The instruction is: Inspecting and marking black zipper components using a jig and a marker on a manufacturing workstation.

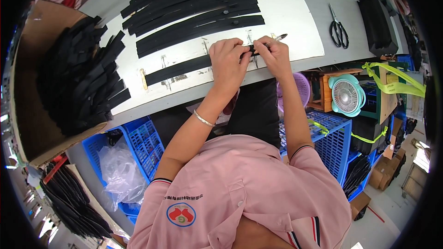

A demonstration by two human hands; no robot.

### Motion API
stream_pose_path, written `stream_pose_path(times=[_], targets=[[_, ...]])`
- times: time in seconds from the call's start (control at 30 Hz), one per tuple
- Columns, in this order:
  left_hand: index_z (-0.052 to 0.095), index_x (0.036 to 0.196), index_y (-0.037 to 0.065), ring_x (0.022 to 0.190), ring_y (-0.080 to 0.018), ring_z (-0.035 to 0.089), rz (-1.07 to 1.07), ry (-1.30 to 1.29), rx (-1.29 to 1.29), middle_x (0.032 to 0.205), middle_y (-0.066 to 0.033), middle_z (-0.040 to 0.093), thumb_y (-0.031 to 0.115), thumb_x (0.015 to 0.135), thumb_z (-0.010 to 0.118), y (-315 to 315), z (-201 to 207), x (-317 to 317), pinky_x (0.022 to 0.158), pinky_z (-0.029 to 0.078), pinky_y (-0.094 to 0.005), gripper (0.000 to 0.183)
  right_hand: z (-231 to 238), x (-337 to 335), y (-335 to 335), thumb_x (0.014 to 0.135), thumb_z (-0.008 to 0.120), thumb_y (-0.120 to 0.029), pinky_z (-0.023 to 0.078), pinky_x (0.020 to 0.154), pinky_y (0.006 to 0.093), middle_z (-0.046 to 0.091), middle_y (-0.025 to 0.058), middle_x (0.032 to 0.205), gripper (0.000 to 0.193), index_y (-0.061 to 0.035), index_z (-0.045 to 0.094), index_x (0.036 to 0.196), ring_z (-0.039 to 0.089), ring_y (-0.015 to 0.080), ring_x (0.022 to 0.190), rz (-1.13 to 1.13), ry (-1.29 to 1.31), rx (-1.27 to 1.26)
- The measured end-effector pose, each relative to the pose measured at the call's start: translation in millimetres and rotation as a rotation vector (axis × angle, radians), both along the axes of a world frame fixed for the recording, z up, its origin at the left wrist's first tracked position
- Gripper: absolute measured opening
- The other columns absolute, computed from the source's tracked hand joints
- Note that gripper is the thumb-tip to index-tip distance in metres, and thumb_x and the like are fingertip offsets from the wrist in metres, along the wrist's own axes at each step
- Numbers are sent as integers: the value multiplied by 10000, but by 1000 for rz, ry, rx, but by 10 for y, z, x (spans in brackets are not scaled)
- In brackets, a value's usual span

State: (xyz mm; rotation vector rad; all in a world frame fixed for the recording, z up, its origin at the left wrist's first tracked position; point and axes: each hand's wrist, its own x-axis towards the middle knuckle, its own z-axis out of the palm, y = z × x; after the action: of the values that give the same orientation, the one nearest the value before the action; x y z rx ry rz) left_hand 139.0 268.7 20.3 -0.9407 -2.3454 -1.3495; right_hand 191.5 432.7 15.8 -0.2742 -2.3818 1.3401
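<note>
A black fabric strap [180,69] lies across a marked white board [302,27]. My left hand [228,62] is closed on the strap near its right end, thumb and fingers pinched together. Beside it my right hand [273,59] is closed with a slim pen-like tool [280,37] in its fingers, the dark tip pointing up and to the right. Its fingertips meet the strap end close to my left thumb, and the exact contact is hidden. Farther up the board lie several more black straps [194,32], side by side, some with small dark round pieces on them.
On the left a cardboard box [27,83] holds a heap of black straps [78,78]. Black-handled scissors [339,30] rest on the grey table right of the board. Below the table edge are a turquoise fan [347,95], a purple basket [300,90] and blue crates [334,145].
</note>
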Motion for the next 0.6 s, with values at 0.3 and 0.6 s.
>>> stream_pose_path(times=[0.3, 0.6], targets=[[786, 947, 88, 1084, -261, 602, 8, -23, -53, 1103, -39, 701, 125, 795, 811, -58, -37, -36, 995, 398, -416, 159, 42, -49, -52, 948, 693, -192, 482, 574, 298, 702, 81, 705, 193, -22, 737, 867, 655, 155, 593, 47, 11, 132], [733, 1241, 115, 1445, -397, 393, 22, -41, -268, 1492, -175, 511, -50, 842, 604, -294, -21, 120, 1182, 131, -710, 451, 2, 111, 35, 994, 652, -87, 479, 642, 227, 698, 27, 805, 145, 18, 729, 929, 637, 87, 709, -66, 106, -310]])
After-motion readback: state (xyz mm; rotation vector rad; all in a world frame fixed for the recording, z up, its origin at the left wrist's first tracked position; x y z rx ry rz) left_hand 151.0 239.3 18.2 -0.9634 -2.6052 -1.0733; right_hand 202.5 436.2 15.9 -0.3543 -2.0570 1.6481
